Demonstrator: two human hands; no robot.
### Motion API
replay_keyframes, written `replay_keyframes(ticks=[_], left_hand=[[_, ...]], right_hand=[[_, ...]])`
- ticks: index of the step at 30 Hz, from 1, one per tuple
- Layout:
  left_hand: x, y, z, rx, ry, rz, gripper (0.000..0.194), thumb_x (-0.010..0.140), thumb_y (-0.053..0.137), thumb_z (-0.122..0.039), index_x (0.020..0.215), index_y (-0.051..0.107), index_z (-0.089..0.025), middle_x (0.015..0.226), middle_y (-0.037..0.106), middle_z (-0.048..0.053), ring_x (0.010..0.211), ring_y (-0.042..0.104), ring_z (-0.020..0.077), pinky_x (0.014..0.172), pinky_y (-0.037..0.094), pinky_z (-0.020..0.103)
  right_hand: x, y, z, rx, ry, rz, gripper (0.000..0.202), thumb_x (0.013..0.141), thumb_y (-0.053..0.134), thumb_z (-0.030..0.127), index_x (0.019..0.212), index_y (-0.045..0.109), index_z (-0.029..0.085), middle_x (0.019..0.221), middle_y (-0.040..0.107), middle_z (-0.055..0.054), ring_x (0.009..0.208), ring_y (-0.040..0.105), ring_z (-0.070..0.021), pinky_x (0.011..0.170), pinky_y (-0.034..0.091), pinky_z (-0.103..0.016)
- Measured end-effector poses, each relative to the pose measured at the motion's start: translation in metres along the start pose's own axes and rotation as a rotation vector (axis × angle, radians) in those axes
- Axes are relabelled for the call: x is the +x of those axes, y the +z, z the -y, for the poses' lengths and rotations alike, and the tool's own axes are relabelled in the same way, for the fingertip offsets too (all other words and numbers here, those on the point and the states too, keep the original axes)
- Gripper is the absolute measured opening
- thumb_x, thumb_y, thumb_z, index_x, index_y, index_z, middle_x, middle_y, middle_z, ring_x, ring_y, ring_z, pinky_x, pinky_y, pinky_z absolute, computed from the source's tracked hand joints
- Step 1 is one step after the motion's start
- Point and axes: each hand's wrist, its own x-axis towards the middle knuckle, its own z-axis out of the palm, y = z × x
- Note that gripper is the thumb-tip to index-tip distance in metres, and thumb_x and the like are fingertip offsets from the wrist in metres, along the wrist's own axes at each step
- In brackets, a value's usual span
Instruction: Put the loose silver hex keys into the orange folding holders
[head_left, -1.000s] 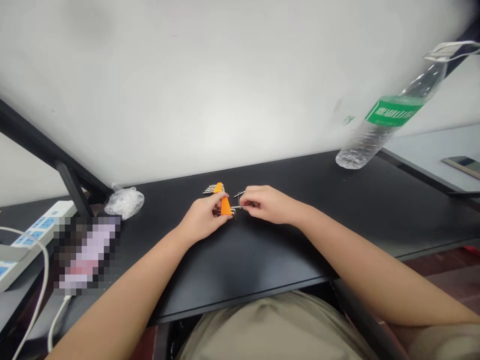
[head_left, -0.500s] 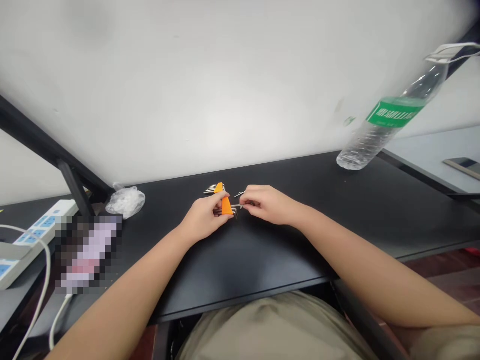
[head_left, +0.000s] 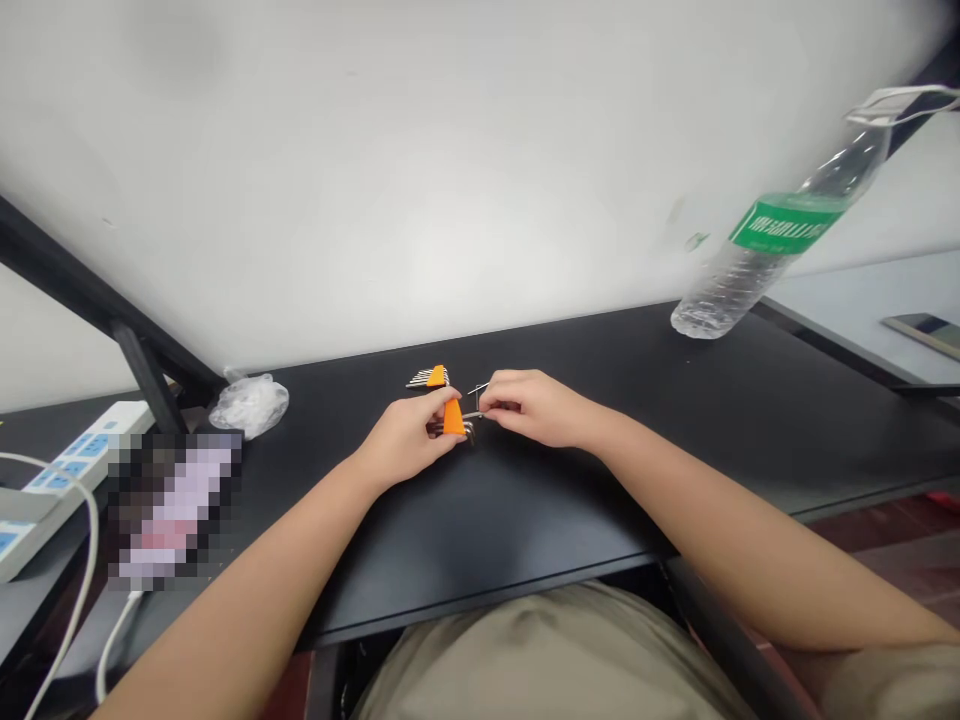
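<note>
My left hand (head_left: 409, 436) grips an orange holder (head_left: 453, 416) with several bent metal keys in it, their short ends showing at its right. My right hand (head_left: 536, 405) pinches a metal hex key (head_left: 472, 414) whose left end reaches the orange holder. Just behind my left hand lies a second orange holder (head_left: 436, 376) with several metal keys pointing left. Another thin metal key (head_left: 478, 388) shows beside my right fingertips; whether it is held or lying on the table is unclear.
On the black table (head_left: 480, 530), a clear bottle (head_left: 780, 240) with a green label stands at the back right. At the left are a crumpled plastic bag (head_left: 251, 405), a white power strip (head_left: 75, 470), a blurred phone (head_left: 176, 510) and white cables.
The orange holder in my left hand has tilted slightly, and the key between my hands slants a little more. Both hands keep their grip; the view has shifted slightly.
</note>
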Motion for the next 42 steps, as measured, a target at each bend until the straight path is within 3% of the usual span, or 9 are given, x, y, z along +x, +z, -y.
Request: replay_keyframes(ticks=[3, 10, 14, 17, 20, 25, 29, 35, 42], left_hand=[[0.0, 0.0, 0.0, -0.006, 0.002, 0.0, 0.045, 0.085, 0.069, -0.031, 0.129, 0.06, -0.027, 0.1, 0.075, 0.0, 0.088, 0.072, 0.0186, 0.083, 0.056, 0.028], [-0.001, 0.0, -0.007, 0.024, 0.034, 0.022, 0.032, 0.087, 0.066, -0.032, 0.118, 0.063, -0.027, 0.097, 0.074, -0.001, 0.085, 0.071, 0.0183, 0.079, 0.055, 0.026], [-0.001, -0.001, -0.009, 0.048, 0.046, 0.037, 0.023, 0.087, 0.066, -0.032, 0.11, 0.064, -0.027, 0.09, 0.072, -0.002, 0.077, 0.067, 0.0159, 0.073, 0.052, 0.025], [0.0, -0.001, -0.007, 0.044, 0.027, -0.005, 0.032, 0.086, 0.068, -0.032, 0.117, 0.064, -0.028, 0.088, 0.071, -0.004, 0.073, 0.066, 0.0146, 0.073, 0.051, 0.025], [0.0, 0.0, -0.005, 0.014, 0.014, -0.042, 0.038, 0.084, 0.071, -0.033, 0.121, 0.063, -0.027, 0.092, 0.072, -0.003, 0.077, 0.068, 0.0152, 0.077, 0.052, 0.026], [0.001, 0.001, 0.0, 0.008, 0.014, -0.061, 0.043, 0.084, 0.072, -0.035, 0.125, 0.062, -0.025, 0.098, 0.074, -0.001, 0.083, 0.071, 0.0166, 0.082, 0.055, 0.028], [0.001, 0.002, 0.005, 0.004, 0.016, -0.064, 0.046, 0.084, 0.072, -0.033, 0.128, 0.062, -0.025, 0.1, 0.075, -0.001, 0.085, 0.071, 0.0163, 0.085, 0.055, 0.028], [0.0, 0.004, 0.005, 0.014, 0.007, -0.07, 0.047, 0.083, 0.074, -0.034, 0.128, 0.062, -0.026, 0.095, 0.074, -0.003, 0.082, 0.071, 0.0152, 0.083, 0.055, 0.027], [0.001, 0.003, 0.003, 0.015, -0.001, -0.057, 0.047, 0.084, 0.074, -0.033, 0.129, 0.062, -0.026, 0.096, 0.074, -0.003, 0.083, 0.07, 0.0146, 0.083, 0.055, 0.026]], right_hand=[[0.001, 0.0, 0.0, 0.053, 0.063, -0.011, 0.015, 0.093, 0.059, 0.02, 0.093, 0.074, 0.021, 0.09, 0.066, -0.005, 0.076, 0.059, -0.0163, 0.071, 0.044, -0.029], [0.005, 0.009, 0.0, 0.471, 0.332, 0.102, 0.014, 0.088, 0.064, 0.029, 0.094, 0.075, 0.021, 0.081, 0.07, -0.001, 0.07, 0.062, -0.0162, 0.063, 0.047, -0.028], [0.007, 0.019, 0.008, 0.482, 0.307, 0.034, 0.012, 0.087, 0.064, 0.025, 0.096, 0.072, 0.022, 0.085, 0.07, -0.001, 0.071, 0.064, -0.0155, 0.066, 0.05, -0.029], [0.007, 0.021, 0.012, 0.459, 0.213, -0.025, 0.015, 0.085, 0.063, 0.018, 0.098, 0.07, 0.022, 0.101, 0.07, -0.003, 0.083, 0.066, -0.0163, 0.077, 0.053, -0.031], [0.007, 0.02, 0.013, 0.437, 0.195, -0.054, 0.015, 0.086, 0.062, 0.017, 0.099, 0.069, 0.022, 0.101, 0.07, -0.003, 0.085, 0.066, -0.0169, 0.079, 0.053, -0.031], [0.006, 0.014, 0.012, 0.31, 0.179, -0.002, 0.013, 0.09, 0.059, 0.017, 0.097, 0.07, 0.022, 0.094, 0.072, -0.001, 0.081, 0.065, -0.0161, 0.076, 0.05, -0.03], [0.004, 0.01, 0.002, 0.027, 0.105, 0.018, 0.019, 0.093, 0.057, 0.013, 0.099, 0.073, 0.021, 0.096, 0.069, -0.004, 0.085, 0.063, -0.017, 0.079, 0.047, -0.03], [-0.004, 0.005, -0.024, -0.344, 0.217, 0.134, 0.025, 0.094, 0.058, 0.017, 0.111, 0.074, 0.025, 0.112, 0.062, -0.008, 0.093, 0.062, -0.0204, 0.076, 0.046, -0.03], [-0.004, 0.003, -0.011, -0.496, 0.27, 0.199, 0.031, 0.097, 0.055, 0.024, 0.125, 0.069, 0.027, 0.119, 0.06, -0.009, 0.089, 0.061, -0.0205, 0.069, 0.043, -0.03]])
